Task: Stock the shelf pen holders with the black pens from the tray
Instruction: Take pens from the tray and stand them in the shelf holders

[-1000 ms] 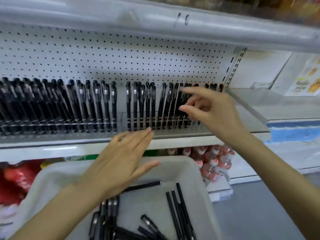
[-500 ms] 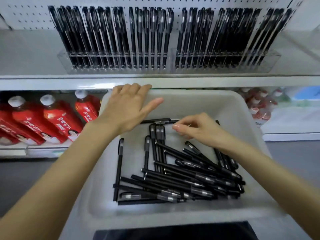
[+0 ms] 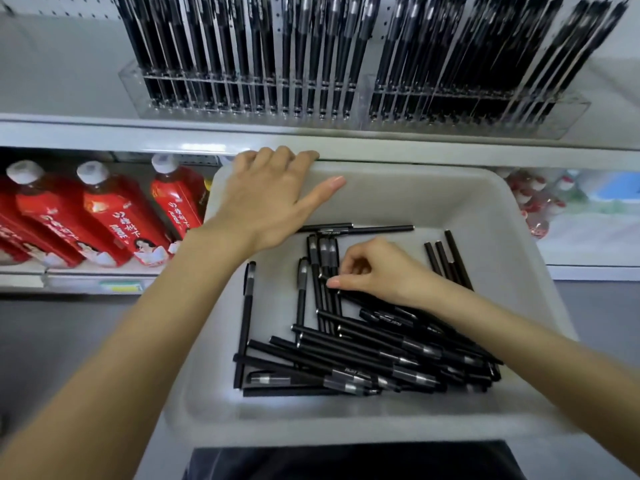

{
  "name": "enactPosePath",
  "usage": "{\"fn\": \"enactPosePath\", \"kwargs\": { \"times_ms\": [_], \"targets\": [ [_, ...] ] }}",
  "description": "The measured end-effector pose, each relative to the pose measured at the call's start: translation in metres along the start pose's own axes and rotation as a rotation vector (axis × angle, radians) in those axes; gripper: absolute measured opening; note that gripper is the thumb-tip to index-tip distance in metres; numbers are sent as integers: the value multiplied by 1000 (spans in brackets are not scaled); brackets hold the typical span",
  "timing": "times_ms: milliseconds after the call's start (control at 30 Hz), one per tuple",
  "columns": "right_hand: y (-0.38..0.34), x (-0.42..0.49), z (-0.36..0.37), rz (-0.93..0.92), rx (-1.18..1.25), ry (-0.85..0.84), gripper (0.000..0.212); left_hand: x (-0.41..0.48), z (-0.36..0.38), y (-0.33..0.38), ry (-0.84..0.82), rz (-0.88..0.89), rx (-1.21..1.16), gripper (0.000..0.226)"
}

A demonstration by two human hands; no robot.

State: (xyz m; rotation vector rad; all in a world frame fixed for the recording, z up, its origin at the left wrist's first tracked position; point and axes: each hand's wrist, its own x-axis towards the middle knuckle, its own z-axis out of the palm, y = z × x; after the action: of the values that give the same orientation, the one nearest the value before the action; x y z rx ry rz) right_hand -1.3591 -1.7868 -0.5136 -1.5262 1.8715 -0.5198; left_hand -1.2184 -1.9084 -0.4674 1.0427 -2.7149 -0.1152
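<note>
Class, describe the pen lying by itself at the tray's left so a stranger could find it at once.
Find the grey tray below the shelf. Most black pens in it lie crossed in a heap toward the near right. The lone pen runs straight along the left side, only its near end meeting the heap.

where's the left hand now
Head view: the left hand holds the far-left rim of the tray, just below the shelf edge, right of the red bottles.

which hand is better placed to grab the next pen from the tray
Right. The right hand is down among the pens in the tray, thumb touching them, while the left hand grips the tray's far rim, apparently steadying it.
</note>
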Motion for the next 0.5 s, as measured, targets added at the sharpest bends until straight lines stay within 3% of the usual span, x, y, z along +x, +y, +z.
{"fn": "enactPosePath", "kwargs": {
  "times_ms": [200,267,400,500],
  "targets": [
    [-2,5,3,18,36,-88,19,1,0,-3,8,-2,-17,90],
    [-4,5,0,21,127,-72,16,1,-3,-3,47,-7,-189,81],
    [-13,-4,-16,-23,534,22,13,-1,-18,-2,260,15,-628,39],
    [-20,-10,-33,-55,730,46,10,-2,-29,6,167,72,-712,27]
  ]
}}
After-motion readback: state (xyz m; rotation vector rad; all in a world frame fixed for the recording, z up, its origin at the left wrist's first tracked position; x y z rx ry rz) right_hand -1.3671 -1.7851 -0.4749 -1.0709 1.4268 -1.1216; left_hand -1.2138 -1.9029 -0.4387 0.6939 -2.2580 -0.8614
